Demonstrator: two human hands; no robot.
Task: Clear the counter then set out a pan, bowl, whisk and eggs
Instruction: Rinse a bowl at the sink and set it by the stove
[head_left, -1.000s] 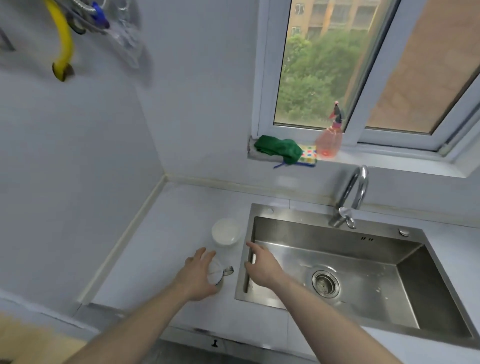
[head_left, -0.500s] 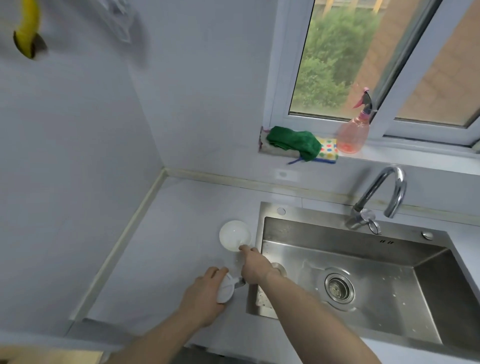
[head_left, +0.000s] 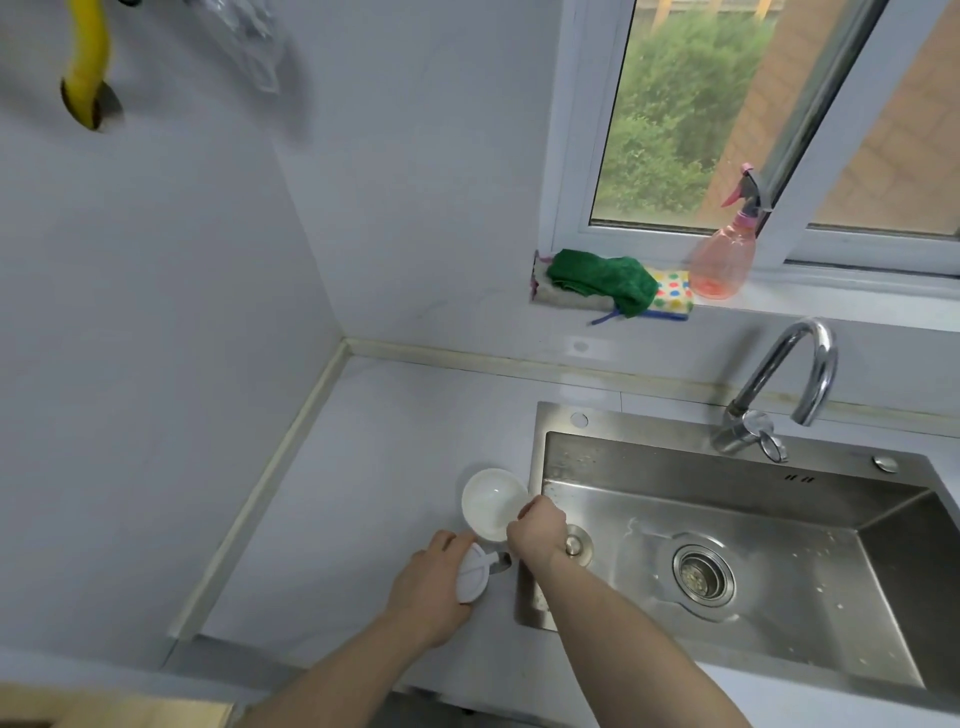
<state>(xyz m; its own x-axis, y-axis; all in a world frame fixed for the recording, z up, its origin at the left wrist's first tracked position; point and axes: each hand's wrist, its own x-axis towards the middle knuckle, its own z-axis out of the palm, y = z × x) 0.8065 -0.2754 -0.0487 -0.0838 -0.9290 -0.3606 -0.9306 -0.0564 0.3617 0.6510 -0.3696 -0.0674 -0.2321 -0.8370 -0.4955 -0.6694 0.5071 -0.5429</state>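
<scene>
Counter (head_left: 363, 493): white bowl (head_left: 491, 501), nothing inside.

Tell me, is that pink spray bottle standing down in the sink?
No, the pink spray bottle stands up on the windowsill beside the window, well above the sink.

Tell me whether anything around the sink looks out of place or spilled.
Nothing looks spilled or damaged. Small water droplets speckle the stainless steel sink. The left hand holds a round white lid tilted on edge, and the right hand pinches the small white bowl.
</scene>
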